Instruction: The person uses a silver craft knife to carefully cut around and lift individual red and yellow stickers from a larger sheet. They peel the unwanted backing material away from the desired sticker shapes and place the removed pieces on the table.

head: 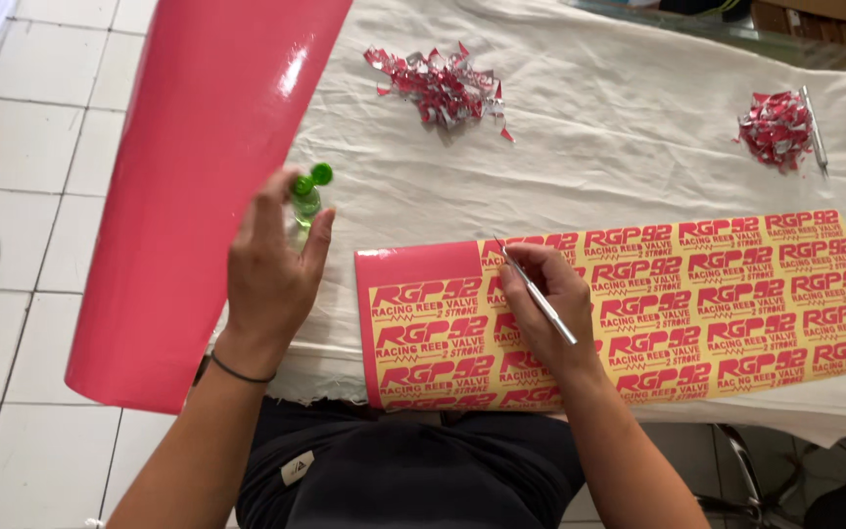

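Table cloth [619, 88]: cream fabric covers the work surface; its near edge hangs just in front of the person's lap, its left edge runs under the big red sheet. A wide bare stretch lies between the two scrap heaps and above the sticker sheet.
Floor [22, 323]: white tiles to the left of the table, open beside the left arm.
Red sheet [198, 186]: large glossy red vinyl, lying slantwise over the left table edge and overhanging the floor; its right edge passes just behind the left hand.
Sticker sheet [697, 304]: long yellow sheet with rows of red cut lettering, flat on the cloth; the near long edge sits close to the table edge, and the left end is still solid red.
Left hand [268, 269]: raised over the left table edge, fingers wrapped around a small bottle.
Right hand [545, 309]: resting on the sticker sheet near its left end, fingers pinched tight on a thin tool.
Scrap heaps: one pile of red and silver offcuts [438, 83] at the top centre, a smaller one [775, 127] at the far right, well apart.
Bottle [305, 196]: small, clear, green cap, sticking out above the fingertips; contents cannot be told.
Metal pick [539, 294]: slim silver tool held like a pen, its tip touching the sheet at the border of the solid red area.
Second pick [815, 127]: lies beside the right heap.
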